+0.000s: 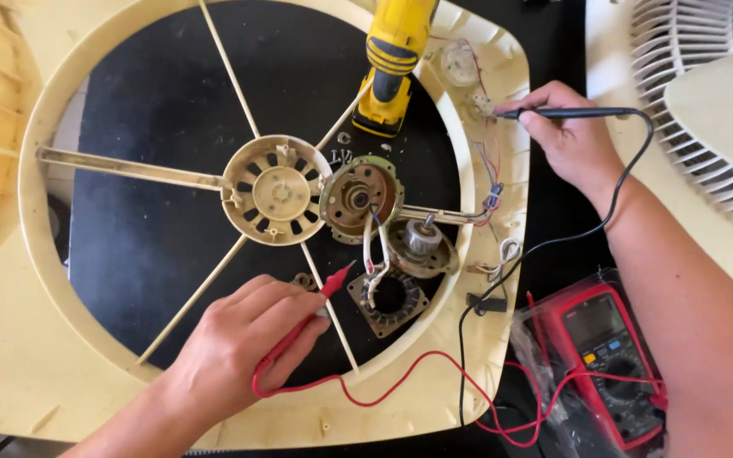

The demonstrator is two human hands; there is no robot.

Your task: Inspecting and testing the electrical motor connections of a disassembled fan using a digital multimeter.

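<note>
Left hand point(239, 339) pinches the red probe point(316, 309) pen-style, fingers closed around its shaft, tip aimed at the white leads point(373, 254) coming off the motor parts. Right hand point(566, 136) grips the black probe point(566, 112) the same way, tip pressed at a small terminal point(483, 103) on the right rim of the cream fan frame point(10, 356). Both hands are closed on probes; nothing is loose in either.

We see the meter point(608, 356), red, in a plastic bag, at lower right beside the right forearm. The red lead point(400, 377) loops across the frame's bottom rim to it; the black lead point(612, 212) runs down past the wrist. The stator point(390, 297), rotor point(420, 240) and end bell point(360, 197) lie on the dark surface inside the frame, right of the hub point(276, 191). A yellow drill point(394, 59) lies at the top, across the frame opening.

Risks, as we judge them:
- We cannot tell whether the red tip touches bare metal. On insulation it would give a false open reading.
- The black tip sits on a tiny contact among thin red and blue wires point(489, 170). A small slip could bridge neighbours or lose contact.
- The black lead drapes near the right forearm, so an arm shift could drag the meter or yank the probe off.
- The red lead's slack could snag on the frame rim.
- The motor parts look unfixed. A push from the probe could roll the rotor or tug the leads.
- Eyes have to leave both tips to read the meter, and that is when a tip is likeliest to drift.
</note>
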